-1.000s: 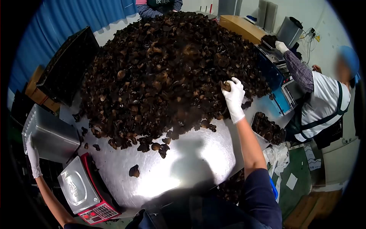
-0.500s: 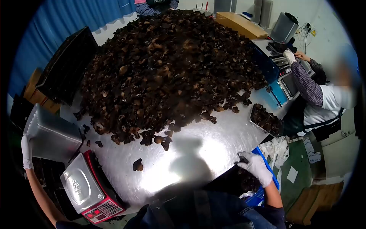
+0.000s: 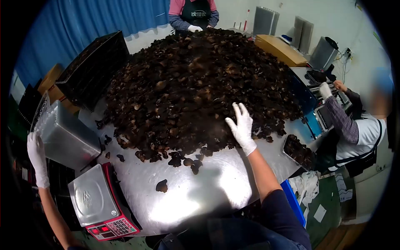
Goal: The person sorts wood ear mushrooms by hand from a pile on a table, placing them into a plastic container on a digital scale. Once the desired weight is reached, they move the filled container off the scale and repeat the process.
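My right hand (image 3: 241, 127), in a white glove, is over the near right part of a large heap of dark dried wood ear mushrooms (image 3: 187, 91). Its fingers are spread, and nothing shows in them. At the left, my gloved left hand (image 3: 37, 154) has its fingers on the lower edge of a clear plastic tray (image 3: 39, 110), beside a stack of similar clear trays (image 3: 68, 135). The tray stands slightly apart from the stack. One loose mushroom piece (image 3: 161, 186) lies on the shiny metal table (image 3: 183, 200) in front of the heap.
A red scale (image 3: 96, 200) stands at the lower left. Black crates (image 3: 96, 68) rise behind the tray stack. A filled tray (image 3: 298, 152) sits near the right edge, above a blue crate (image 3: 295, 202). One co-worker (image 3: 358, 129) works at the right, another (image 3: 193, 14) behind the heap.
My right hand has moved from the blue crate up to the heap, and the dark piece at its fingers no longer shows. The tray at my left hand has parted from the stack. The view has tilted upward.
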Demonstrator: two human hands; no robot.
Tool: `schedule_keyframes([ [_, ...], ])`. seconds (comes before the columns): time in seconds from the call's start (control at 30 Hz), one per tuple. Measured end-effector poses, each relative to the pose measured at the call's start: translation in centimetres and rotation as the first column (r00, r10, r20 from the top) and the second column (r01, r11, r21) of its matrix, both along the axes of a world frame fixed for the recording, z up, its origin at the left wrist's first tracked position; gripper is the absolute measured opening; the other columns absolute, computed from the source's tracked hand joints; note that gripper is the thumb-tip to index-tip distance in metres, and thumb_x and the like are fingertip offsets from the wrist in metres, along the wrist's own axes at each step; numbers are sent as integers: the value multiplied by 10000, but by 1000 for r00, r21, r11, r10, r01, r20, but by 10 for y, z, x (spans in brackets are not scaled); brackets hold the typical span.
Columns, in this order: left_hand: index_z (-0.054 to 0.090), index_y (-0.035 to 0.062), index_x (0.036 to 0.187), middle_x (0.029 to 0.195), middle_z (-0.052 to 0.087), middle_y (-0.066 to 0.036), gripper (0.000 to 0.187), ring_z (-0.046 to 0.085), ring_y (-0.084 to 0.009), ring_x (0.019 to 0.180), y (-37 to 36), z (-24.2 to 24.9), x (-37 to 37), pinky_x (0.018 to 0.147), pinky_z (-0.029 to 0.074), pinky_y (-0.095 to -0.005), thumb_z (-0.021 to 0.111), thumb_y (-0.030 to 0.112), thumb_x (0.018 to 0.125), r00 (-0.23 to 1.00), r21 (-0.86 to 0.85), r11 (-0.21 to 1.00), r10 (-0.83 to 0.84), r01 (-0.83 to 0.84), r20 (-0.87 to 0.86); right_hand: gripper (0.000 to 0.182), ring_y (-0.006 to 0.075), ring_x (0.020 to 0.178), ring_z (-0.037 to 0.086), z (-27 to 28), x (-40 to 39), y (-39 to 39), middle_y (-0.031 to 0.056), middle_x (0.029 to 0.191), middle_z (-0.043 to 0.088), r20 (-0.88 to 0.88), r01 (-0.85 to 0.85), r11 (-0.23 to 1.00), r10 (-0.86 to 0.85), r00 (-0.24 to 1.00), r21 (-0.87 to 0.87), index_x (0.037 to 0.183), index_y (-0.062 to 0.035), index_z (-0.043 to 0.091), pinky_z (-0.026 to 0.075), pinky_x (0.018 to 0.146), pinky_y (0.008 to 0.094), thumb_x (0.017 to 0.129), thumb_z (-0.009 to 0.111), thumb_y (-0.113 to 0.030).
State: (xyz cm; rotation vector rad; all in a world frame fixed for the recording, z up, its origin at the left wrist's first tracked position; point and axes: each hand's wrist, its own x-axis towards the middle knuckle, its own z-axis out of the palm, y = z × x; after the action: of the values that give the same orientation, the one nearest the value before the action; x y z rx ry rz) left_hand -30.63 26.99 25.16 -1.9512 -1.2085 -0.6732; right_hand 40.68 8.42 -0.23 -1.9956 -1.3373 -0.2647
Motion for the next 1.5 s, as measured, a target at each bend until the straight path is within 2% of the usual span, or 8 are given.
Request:
schedule_keyframes([
  [0.2,600,68,1110,934,550,-118,346,569,-314,879,-192,-102,73,772,474,-431,635,-43,784,967,-143,983,80,-117,-242,731,363,1098,573,-18,-92,2,194,1244,546,-192,-101,992,114,975,78,1360,-179,564,483,919,450,720,799,-443],
  [0.37,623,56,1079,999,588,-140,359,572,-341,954,-239,-189,42,824,471,-437,620,-73,744,982,-337,922,178,-190,-66,651,339,842,595,-15,-144,-16,193,985,599,-164,-398,910,378,911,-116,1300,-162,624,497,779,447,744,774,-466],
  [0.67,471,-19,1374,1362,508,-228,644,480,-412,1267,-284,-175,177,1080,388,-470,673,40,765,972,-541,823,-53,173,231,810,355,1338,408,1,-244,-36,212,1453,430,-103,-513,774,515,851,-371,1512,-207,379,291,1080,540,812,747,-381],
  [0.87,230,-100,1488,1533,258,-319,1141,246,-449,1443,-278,-250,307,1184,188,-508,860,405,682,932,-796,494,-97,350,350,616,341,1227,540,21,-224,-82,142,1318,582,24,-565,816,572,820,-123,1326,-148,600,373,1043,518,730,732,-228],
  [1.0,154,-109,1505,1562,196,-320,1254,168,-462,1474,-262,-281,320,1187,139,-551,865,470,649,935,-758,553,-135,346,328,434,399,1199,523,36,-131,-93,231,1242,557,180,0,990,-26,983,142,1149,-30,638,449,981,486,753,669,-205],
  [1.1,149,-128,1497,1565,191,-321,1261,156,-457,1480,-256,-295,320,1189,127,-542,845,508,659,949,-774,552,-120,309,293,602,502,1311,395,-20,-51,-99,346,1442,391,62,338,938,-342,938,76,1422,-13,453,339,1100,529,936,599,-339],
  [1.4,151,-132,1495,1563,203,-318,1253,181,-461,1470,-255,-291,320,1184,147,-542,834,512,665,941,-816,475,-98,329,323,453,358,1391,370,-24,-79,-107,224,1513,350,-284,211,963,-157,946,169,1453,-10,420,289,1159,419,1022,483,-134],
  [1.5,159,-128,1496,1561,212,-316,1237,186,-459,1468,-254,-292,320,1184,146,-540,839,488,666,930,-785,506,-122,358,346,234,259,1093,592,-8,-72,-127,131,1152,616,-509,222,955,-94,856,197,1173,23,640,458,974,337,1000,535,-93],
])
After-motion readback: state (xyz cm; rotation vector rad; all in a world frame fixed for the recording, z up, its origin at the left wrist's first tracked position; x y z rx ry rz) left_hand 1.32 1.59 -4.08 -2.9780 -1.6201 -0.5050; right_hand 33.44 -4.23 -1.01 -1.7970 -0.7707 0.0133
